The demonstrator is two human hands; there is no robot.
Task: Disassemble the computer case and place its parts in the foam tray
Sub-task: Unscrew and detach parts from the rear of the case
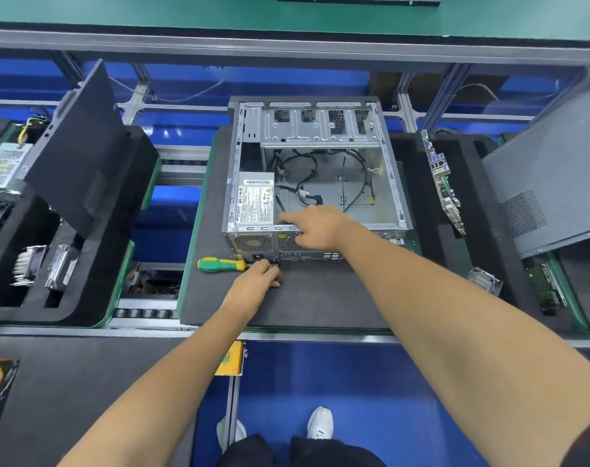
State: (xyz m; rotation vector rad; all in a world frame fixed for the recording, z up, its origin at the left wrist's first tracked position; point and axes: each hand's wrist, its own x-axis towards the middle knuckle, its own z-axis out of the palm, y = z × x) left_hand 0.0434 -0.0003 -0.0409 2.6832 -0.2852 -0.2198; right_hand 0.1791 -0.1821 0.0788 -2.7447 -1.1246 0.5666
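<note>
Grey steel case [315,170] sits open-side-up on a dark foam mat [307,298] in the middle of the bench, side panel off, loose black cables [307,183] snaking around inside. The PSU [256,206] is in the near-left corner with a white label on top; there's a barcode and a yellow warning triangle on it, but the print's too small to read, so no brand from me. Right hand [312,227] reaches over the case's near rim next to the PSU, fingers curled down over the edge, gripping the frame there as far as I can tell. Left hand [258,281] rests on the mat just in front of the case, fingers bent around the shaft end of a green-and-yellow screwdriver [221,264] lying flat, handle pointing left. Foam tray [85,298] on the left already holds a second power supply, a black panel [81,146] leaning upright and some bagged parts. Another tray on the right has a motherboard [443,183] standing on edge.
</note>
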